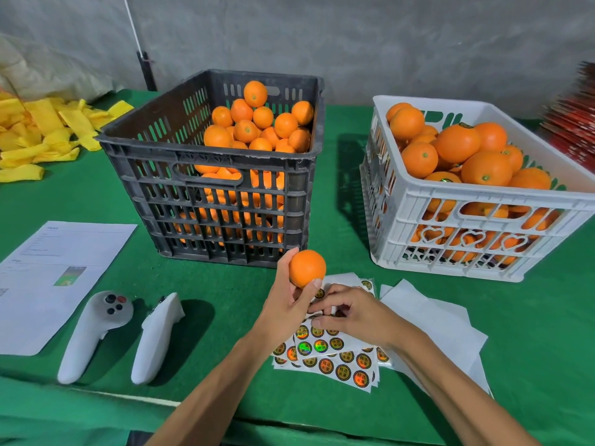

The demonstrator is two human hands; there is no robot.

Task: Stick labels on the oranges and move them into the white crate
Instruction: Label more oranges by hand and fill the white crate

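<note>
Now my left hand grips an orange above the label sheets; right hand fingers curl, picking a label. Risk: label tears or folds onto itself.

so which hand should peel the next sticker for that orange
Probably the right hand: its fingers are curled down on the sheets of round gold-and-black stickers. The left hand is occupied, holding the round orange up above the green tablecloth.
</note>
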